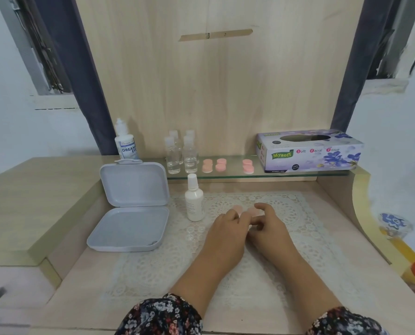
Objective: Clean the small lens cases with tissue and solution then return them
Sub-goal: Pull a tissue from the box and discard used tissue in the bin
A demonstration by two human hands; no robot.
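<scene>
From the head camera, your left hand (228, 228) and right hand (265, 222) meet over the lace mat (298, 213), fingers curled around a pink lens case (246, 211) held between them just above the mat. A white spray bottle (194, 199) stands beside your left hand. Three more pink cases (226, 164) sit on the glass shelf (298, 174), between the clear bottles (181, 153) and the tissue box (309, 149).

Soft, even, bright light; slight blur, edges bent by wide-angle distortion.
</scene>
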